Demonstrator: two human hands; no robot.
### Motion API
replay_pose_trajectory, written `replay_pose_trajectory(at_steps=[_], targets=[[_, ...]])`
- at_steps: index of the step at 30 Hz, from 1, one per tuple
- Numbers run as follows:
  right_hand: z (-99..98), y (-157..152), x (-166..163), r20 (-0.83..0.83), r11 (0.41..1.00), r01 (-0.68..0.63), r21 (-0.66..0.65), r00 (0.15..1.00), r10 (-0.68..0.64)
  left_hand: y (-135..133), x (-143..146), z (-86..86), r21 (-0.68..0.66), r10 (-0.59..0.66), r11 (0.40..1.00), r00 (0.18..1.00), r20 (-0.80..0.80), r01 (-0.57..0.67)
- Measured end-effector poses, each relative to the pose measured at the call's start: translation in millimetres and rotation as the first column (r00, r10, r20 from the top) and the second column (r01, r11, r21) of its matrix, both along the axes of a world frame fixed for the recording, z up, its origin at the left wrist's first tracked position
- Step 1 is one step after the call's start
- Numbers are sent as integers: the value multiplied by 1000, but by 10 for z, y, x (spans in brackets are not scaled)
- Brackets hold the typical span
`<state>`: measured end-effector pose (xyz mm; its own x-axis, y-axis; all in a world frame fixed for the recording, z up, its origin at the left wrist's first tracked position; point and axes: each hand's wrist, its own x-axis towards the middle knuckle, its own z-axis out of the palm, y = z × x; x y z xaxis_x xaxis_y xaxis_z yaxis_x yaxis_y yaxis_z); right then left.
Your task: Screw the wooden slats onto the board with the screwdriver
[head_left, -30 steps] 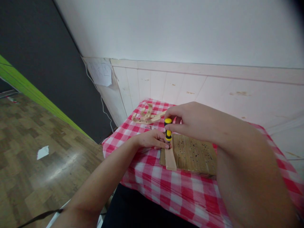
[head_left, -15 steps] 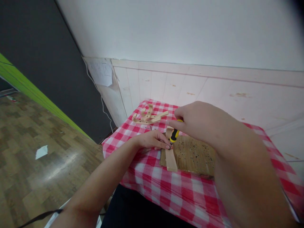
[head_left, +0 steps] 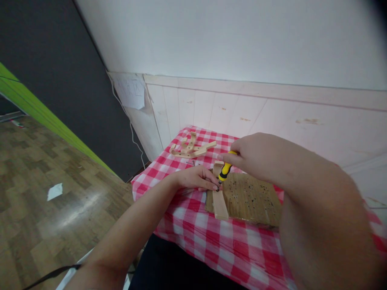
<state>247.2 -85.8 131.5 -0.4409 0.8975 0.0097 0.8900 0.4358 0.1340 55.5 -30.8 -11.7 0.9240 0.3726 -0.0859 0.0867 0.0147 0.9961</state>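
My right hand (head_left: 256, 155) is closed round a yellow and black screwdriver (head_left: 225, 171), tilted with its tip down toward a pale wooden strip (head_left: 219, 199). The strip lies along the left edge of a brown wooden board (head_left: 250, 199) full of small holes. My left hand (head_left: 196, 177) rests on the red and white checked tablecloth (head_left: 211, 233), fingertips pinched together at the screwdriver's tip and pressing on the strip. What the fingertips pinch is too small to make out.
Several curved light wooden pieces (head_left: 190, 149) lie at the far left corner of the table. A white panelled wall (head_left: 272, 108) stands behind it. To the left are a wooden floor (head_left: 45, 193) with a white scrap, a dark wall and a dangling white cable (head_left: 130, 129).
The screwdriver has gone from upright to tilted, its handle leaning right. My right hand has shifted slightly right; my left hand has stayed at the strip.
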Motion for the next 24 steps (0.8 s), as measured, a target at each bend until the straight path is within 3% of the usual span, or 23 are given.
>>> replay_pose_trajectory(at_steps=[6, 13, 15, 17, 20, 24], targets=[[-31, 21, 19, -21, 994, -85, 69, 996, 87, 12, -4, -23, 16, -1, 1000, 1000, -24, 1], [59, -196, -245, -257, 970, -219, -110, 948, 185, 56, -9, -108, 117, -26, 993, 999, 23, 24], [82, -197, -265, -209, 979, -161, -125, 969, 132, 54, -5, -100, 121, -42, 992, 999, 22, 39], [106, -163, -290, -73, 994, 20, -107, 997, -28, 41, 0, -77, 107, -33, 994, 999, 9, 32], [141, -93, -350, 64, 961, 274, -29, 960, -272, 20, 0, -42, 86, 3, 996, 1000, -17, -1], [122, -56, -366, -19, 988, 125, -91, 992, -128, 22, -11, -38, 73, -9, 997, 999, -37, 12]])
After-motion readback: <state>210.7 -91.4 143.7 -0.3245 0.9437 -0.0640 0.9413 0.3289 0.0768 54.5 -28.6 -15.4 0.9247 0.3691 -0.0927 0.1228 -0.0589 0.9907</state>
